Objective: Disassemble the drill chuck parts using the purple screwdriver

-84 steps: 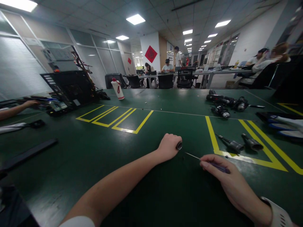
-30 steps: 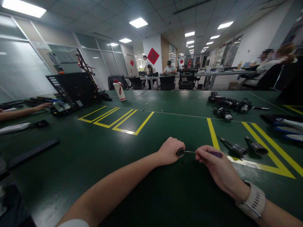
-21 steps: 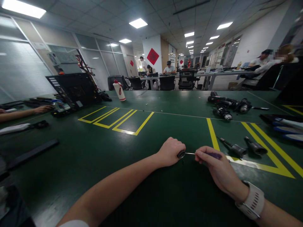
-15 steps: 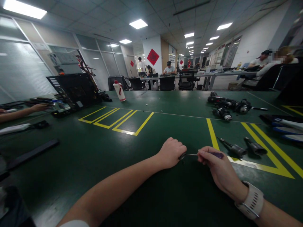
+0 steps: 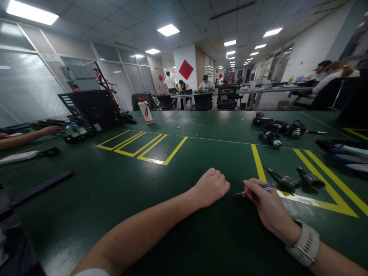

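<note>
My right hand grips a thin screwdriver with a purple handle, its narrow metal shaft pointing left toward my other hand. A small gap separates the shaft's tip from my left hand. That left hand is curled closed over the green table, back of the hand upward, and whatever lies inside its fingers is hidden. Just right of my right hand, two dark metal tool parts with cup-shaped ends rest by the yellow tape.
Black power-tool-like parts lie at the back right. A white bottle with a red cap stands at the back. On the left are a dark flat bar, a black rack and another person's hand.
The screwdriver's shaft has come away from the dark piece at my left hand and tilts downward. My left hand has turned slightly, so that piece no longer shows.
</note>
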